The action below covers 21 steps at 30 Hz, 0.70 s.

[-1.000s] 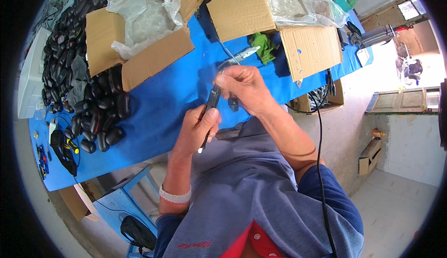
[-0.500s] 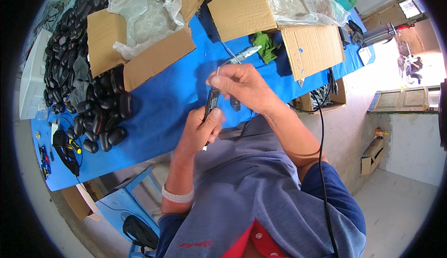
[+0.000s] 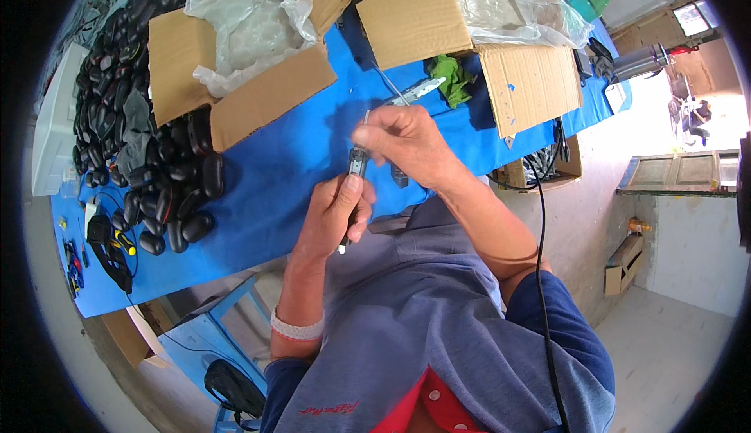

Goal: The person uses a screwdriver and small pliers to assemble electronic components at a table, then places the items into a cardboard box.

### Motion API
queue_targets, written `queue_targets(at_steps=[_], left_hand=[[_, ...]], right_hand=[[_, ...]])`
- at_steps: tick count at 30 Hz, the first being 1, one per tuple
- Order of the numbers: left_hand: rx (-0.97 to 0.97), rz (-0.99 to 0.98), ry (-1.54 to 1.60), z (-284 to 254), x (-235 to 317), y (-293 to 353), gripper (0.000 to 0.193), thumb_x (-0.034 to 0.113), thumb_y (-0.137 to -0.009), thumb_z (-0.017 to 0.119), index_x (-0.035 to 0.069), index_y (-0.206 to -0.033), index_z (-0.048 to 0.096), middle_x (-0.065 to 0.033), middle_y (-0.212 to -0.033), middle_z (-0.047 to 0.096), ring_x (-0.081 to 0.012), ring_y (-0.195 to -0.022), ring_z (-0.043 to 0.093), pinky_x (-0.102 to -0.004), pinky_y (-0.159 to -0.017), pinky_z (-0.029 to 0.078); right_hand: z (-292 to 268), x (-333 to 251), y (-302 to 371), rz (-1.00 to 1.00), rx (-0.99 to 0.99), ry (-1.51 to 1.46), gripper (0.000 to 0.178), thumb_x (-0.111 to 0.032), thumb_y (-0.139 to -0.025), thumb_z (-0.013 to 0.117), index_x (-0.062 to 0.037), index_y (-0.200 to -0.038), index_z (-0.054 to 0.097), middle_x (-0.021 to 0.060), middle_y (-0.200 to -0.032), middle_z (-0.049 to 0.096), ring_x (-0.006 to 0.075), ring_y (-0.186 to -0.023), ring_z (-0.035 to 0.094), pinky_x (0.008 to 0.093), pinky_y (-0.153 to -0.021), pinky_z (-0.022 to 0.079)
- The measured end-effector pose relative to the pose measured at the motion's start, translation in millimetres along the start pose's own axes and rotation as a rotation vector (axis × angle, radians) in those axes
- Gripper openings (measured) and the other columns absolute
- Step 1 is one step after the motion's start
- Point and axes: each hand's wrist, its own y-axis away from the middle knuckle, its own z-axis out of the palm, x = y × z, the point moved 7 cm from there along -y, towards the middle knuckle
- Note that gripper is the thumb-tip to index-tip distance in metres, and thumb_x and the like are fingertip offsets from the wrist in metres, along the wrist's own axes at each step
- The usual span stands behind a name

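My left hand is wrapped round a narrow black part with a grey plate, its thumb lying along the near side. A small white tip shows below the fist. My right hand meets the part's upper end with a pinch, and a thin metal rod sticks up from those fingers. Whether the rod enters the part is hidden by the fingers. Behind the right hand lies a long silvery metal piece on the blue cloth, with a dark block showing below the wrist.
Two open cardboard boxes lined with clear plastic stand at the back. Many black rounded cases are heaped at left. A green cloth lies beside the right box. A black cable hangs along my right arm.
The black part has turned in my left hand, so its grey plate now faces up more. My right hand stays at its upper end.
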Motion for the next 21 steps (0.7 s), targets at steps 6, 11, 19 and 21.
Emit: queue_targets(at_steps=[6, 11, 19, 21], left_hand=[[-0.024, -0.073, 0.142, -3.5, -4.7, 1.2, 0.043, 0.037, -0.102, 0.037, 0.002, -0.081, 0.052, -0.0014, -0.053, 0.045, -0.0067, -0.040, 0.040, -0.0223, -0.038, 0.034], [-0.027, -0.083, 0.166, -3.0, -3.1, 1.3, 0.044, 0.038, -0.101, 0.038, 0.002, -0.080, 0.052, -0.0015, -0.054, 0.045, -0.0065, -0.039, 0.039, -0.0224, -0.036, 0.034], [-0.012, -0.090, 0.094, -3.5, -4.2, -0.3, 0.044, 0.038, -0.101, 0.039, 0.002, -0.080, 0.052, -0.0011, -0.054, 0.045, -0.0063, -0.038, 0.038, -0.0227, -0.036, 0.033], [-0.009, -0.087, 0.085, -2.8, -4.1, -0.8, 0.044, 0.039, -0.101, 0.039, 0.002, -0.080, 0.051, -0.0010, -0.053, 0.045, -0.0063, -0.038, 0.038, -0.0227, -0.036, 0.033]], right_hand=[[5.4, 2.7, -1.3, -0.008, -0.106, -0.146, 0.021, -0.022, -0.091, 0.062, -0.0020, -0.091, 0.068, 0.0005, -0.070, 0.058, 0.0069, -0.064, 0.053, 0.0219, -0.058, 0.042], [8.0, 4.8, -1.7, 0.026, -0.143, -0.162, 0.021, -0.022, -0.092, 0.061, -0.0016, -0.095, 0.067, 0.0010, -0.077, 0.060, 0.0078, -0.067, 0.054, 0.0220, -0.060, 0.044], [6.7, 14.3, -3.5, -0.064, -0.110, -0.205, 0.022, -0.022, -0.091, 0.062, -0.0001, -0.093, 0.065, 0.0017, -0.080, 0.061, 0.0081, -0.069, 0.055, 0.0220, -0.062, 0.045], [5.3, 15.2, -3.3, -0.050, -0.109, -0.201, 0.023, -0.022, -0.092, 0.061, 0.0001, -0.094, 0.065, 0.0020, -0.079, 0.061, 0.0082, -0.069, 0.055, 0.0225, -0.063, 0.045]])
